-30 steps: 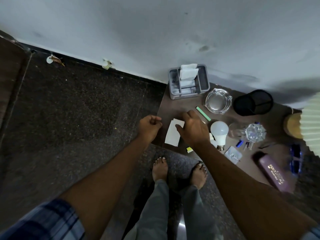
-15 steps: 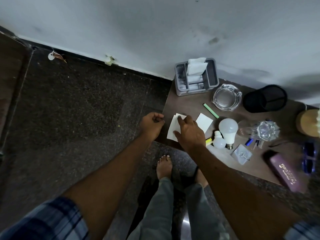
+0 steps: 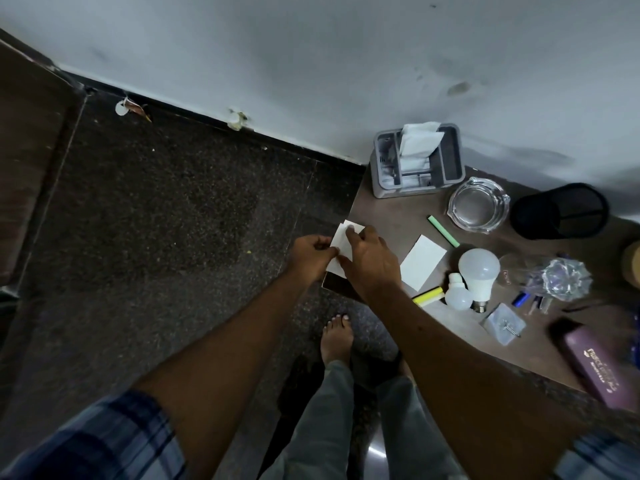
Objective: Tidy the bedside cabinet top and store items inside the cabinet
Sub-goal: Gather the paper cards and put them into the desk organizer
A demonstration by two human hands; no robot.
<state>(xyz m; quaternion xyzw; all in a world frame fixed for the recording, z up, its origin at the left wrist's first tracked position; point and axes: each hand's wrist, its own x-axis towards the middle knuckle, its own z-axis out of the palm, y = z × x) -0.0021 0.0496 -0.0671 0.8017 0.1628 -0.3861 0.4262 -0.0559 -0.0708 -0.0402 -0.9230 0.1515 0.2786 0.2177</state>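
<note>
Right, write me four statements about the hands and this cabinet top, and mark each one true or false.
1. The left hand and the right hand both hold the white cards over the corner of the cabinet top. True.
2. The bulbs lie inside the glass ashtray. False: the large bulb and the small bulb lie on the cabinet top, apart from it.
3. A single white card lies flat on the cabinet top, held by neither hand. True.
4. The black mesh pen holder is on the floor. False: it is on the cabinet top, beside the glass ashtray.
</note>
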